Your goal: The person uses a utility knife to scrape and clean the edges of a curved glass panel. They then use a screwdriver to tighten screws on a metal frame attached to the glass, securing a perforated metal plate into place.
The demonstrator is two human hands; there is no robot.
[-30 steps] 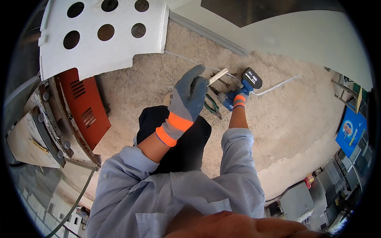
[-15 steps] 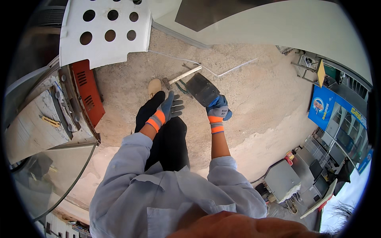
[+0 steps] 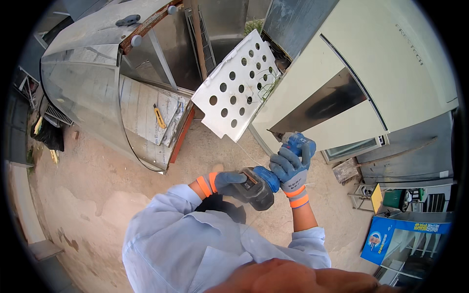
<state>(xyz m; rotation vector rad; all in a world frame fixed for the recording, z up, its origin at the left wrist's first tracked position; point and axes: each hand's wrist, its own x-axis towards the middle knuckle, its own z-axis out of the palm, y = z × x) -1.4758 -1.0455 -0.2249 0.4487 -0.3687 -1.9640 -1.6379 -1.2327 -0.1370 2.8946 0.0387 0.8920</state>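
A blue cordless drill (image 3: 300, 143) is held across the front of my body, its head pointing away from me. My right hand (image 3: 290, 172) is closed round its blue grip. At the near end of the tool sits a bulky black battery (image 3: 258, 194). My left hand (image 3: 228, 182) is closed against the left side of that battery, some of its fingers hidden. Both hands wear grey-blue work gloves with orange cuffs. Beyond the drill stands a pale cabinet (image 3: 281, 108) with a dark panel; the tip of the drill appears close to it, but contact is unclear.
A white panel with round holes (image 3: 228, 115) leans at the far middle. To the left stands a curved-glass display case (image 3: 85, 95), with a yellow utility knife (image 3: 159, 116) on its boards. A blue-signed cooler (image 3: 373, 239) and a metal rack (image 3: 361, 198) are on the right.
My view has swung left and up, putting the floor hammer out of sight. The drill has been lifted and turned, and my left hand, open before, now grips its battery.
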